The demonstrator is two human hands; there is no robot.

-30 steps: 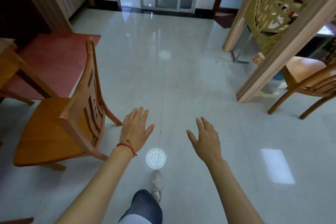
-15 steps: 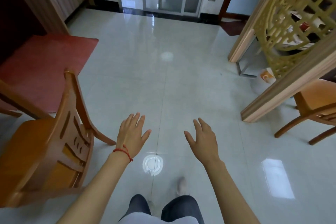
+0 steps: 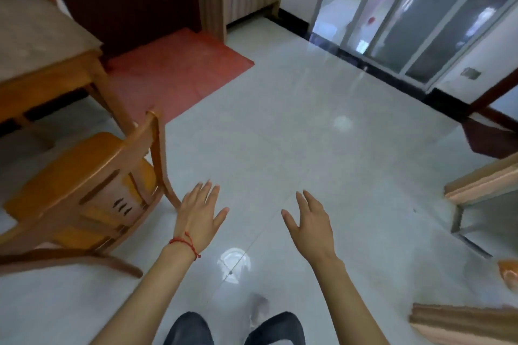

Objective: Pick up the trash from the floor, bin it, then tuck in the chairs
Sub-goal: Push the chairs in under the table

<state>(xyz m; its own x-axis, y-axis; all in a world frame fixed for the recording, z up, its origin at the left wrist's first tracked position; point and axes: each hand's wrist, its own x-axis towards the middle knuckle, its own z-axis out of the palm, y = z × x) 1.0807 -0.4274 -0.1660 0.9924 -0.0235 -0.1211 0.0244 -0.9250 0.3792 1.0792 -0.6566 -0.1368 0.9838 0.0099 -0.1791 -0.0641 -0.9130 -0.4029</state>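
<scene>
Beside the pulled-out chair (image 3: 92,187), your left hand (image 3: 200,217) and right hand (image 3: 309,223) hover empty, fingers spread — shove its backrest carelessly and it could skid crooked on glossy floor (image 3: 294,126).

Honey-orange wooden chair (image 3: 84,190) with darker brown slats; matching orange-brown wooden table (image 3: 47,75) topped in speckled grey-beige. Brick-red rectangular floor mat (image 3: 173,73) against pale grey-white glossy floor tiles (image 3: 308,148). Thin red string bracelet (image 3: 186,244); dark blue-grey trousers (image 3: 190,329).

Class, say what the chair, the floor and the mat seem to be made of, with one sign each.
Chair: varnished wood, judging by its orange-brown sheen.
Floor: probably glazed tile; it mirrors lights and shows thin joints.
Mat: red and matte, possibly rubber or fabric; too blurred to tell.
</scene>
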